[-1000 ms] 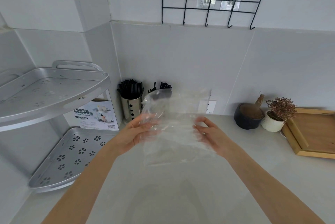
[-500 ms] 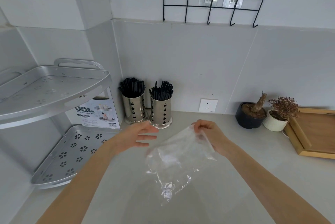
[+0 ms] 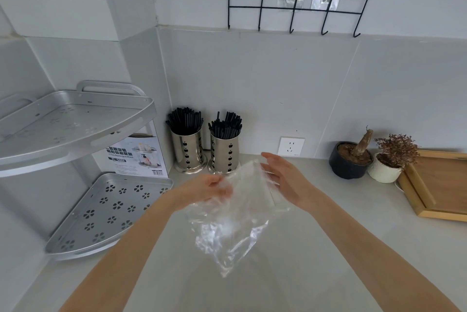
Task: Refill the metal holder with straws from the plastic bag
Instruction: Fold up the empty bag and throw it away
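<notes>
Left fingers (image 3: 222,186) curled into the upper left edge of the plastic bag (image 3: 232,220), pinching the film; right fingers (image 3: 270,160) loosely spread and fairly straight, flat against the bag's upper right side, more steadying than gripping. We read the left hand (image 3: 204,189) as the real hold and the right hand (image 3: 285,178) as support. Bag hangs crumpled between both hands above the middle of the bench (image 3: 328,248), lower corner drooping toward the near edge; looks empty, no straws visible inside, though the film is glary so we can't be fully sure. Both metal holders sit at the back left corner of the bench against the wall: left holder (image 3: 188,152) and right holder (image 3: 225,155), touching or nearly so, each packed with black straws (image 3: 226,126). We judge the refill essentially done and the step in hand is dealing with the spent bag. To do it well: gather the film with both hands, squeeze air out, keep it low and clear of the holders so a trailing corner doesn't snag straw tips. Corner shelf (image 3: 108,210) at the bench's left edge, plant pots (image 3: 351,160) toward back right.
</notes>
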The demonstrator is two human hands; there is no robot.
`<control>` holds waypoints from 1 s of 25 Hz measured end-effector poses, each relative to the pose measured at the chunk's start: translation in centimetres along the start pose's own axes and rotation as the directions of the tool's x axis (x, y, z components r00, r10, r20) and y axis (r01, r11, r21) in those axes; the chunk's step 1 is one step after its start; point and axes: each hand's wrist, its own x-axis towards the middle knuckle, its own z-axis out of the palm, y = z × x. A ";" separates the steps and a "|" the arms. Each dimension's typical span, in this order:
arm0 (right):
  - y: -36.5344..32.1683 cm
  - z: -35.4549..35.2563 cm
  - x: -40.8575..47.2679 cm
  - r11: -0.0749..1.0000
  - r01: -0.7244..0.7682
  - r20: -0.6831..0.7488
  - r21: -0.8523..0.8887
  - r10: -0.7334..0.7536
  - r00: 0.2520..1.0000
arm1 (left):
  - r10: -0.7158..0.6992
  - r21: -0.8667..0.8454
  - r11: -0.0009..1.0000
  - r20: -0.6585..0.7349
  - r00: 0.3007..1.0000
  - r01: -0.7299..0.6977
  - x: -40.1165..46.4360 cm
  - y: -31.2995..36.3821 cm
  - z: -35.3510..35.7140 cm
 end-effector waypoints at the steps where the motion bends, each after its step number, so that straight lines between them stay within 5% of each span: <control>1: 0.2 -0.3 0.0 0.999 -0.015 -0.044 0.035 0.017 0.999 | -0.004 -0.046 0.999 -0.070 0.998 0.001 0.0 -0.2 -0.2; 5: 2.0 -0.3 -0.4 0.996 -0.072 -0.097 -0.058 0.066 0.993 | -0.058 -0.183 0.983 -0.373 0.926 -0.012 0.5 -1.0 -0.4; 8: 3.0 1.1 -1.2 0.995 -0.095 -0.067 -0.036 0.093 0.993 | -0.062 -0.202 0.979 -0.438 0.897 -0.030 0.5 -1.2 0.1; 17: 5.6 1.6 -1.5 0.985 -0.167 0.143 0.045 0.159 0.977 | -0.083 -0.631 0.765 -0.294 0.952 -0.128 -1.3 -1.2 1.2; 21: 6.1 2.2 -1.7 0.991 -0.122 0.086 0.062 0.117 0.989 | -0.126 -0.698 0.707 -0.286 0.950 -0.116 -2.5 -2.2 2.4; 25: 6.5 2.1 -1.6 0.991 -0.109 0.068 0.081 0.104 0.992 | -0.172 -0.713 0.701 -0.131 0.976 0.028 -4.0 -3.9 3.7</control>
